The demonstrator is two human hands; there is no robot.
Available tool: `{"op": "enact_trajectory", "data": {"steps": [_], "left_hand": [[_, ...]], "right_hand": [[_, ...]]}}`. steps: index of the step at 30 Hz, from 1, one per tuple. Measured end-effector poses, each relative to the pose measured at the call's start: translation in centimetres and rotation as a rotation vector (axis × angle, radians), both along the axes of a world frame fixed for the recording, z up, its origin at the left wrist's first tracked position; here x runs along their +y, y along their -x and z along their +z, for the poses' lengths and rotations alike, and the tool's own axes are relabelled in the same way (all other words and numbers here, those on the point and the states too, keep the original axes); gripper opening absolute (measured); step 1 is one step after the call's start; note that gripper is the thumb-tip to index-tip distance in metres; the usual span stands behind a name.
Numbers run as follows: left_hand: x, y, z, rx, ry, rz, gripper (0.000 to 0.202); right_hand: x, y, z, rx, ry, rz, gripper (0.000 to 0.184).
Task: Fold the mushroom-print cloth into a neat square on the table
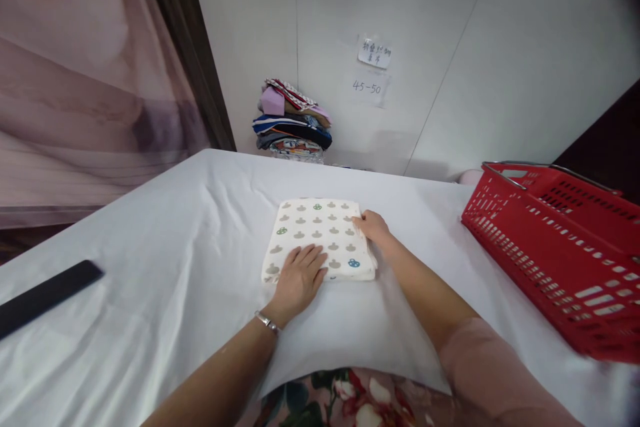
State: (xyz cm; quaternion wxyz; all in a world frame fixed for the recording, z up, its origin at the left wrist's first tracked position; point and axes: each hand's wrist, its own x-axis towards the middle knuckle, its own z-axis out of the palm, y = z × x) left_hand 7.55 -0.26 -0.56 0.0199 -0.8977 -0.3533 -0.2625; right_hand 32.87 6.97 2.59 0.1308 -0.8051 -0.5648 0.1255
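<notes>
A folded white cloth (316,230) printed with grey, green and blue mushroom shapes lies on the white-covered table in front of me. My left hand (301,275) rests flat on its near edge, left of the middle, with fingers stretched out. At the cloth's right edge, my right hand (371,225) has its fingers closed on the border, with some fingertips hidden. Loose layers show along that right side. A silver bracelet (267,321) circles my left wrist.
A red plastic basket (555,253) with metal handles stands on the table's right side. At the left lies a long black flat object (47,297). Beyond the far edge, a stack of folded fabrics (293,121) leans near the wall. A pink curtain (95,80) hangs at left.
</notes>
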Motion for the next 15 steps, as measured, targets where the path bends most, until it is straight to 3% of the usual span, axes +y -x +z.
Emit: {"op": "enact_trajectory", "data": {"steps": [10, 15], "left_hand": [[0.0, 0.1, 0.1, -0.011, 0.019, -0.010, 0.032], [0.2, 0.1, 0.0, -0.031, 0.020, -0.015, 0.032]], "right_hand": [[1.0, -0.1, -0.8, -0.044, -0.019, -0.031, 0.026], [2.1, -0.5, -0.4, -0.023, 0.002, -0.042, 0.032]]}}
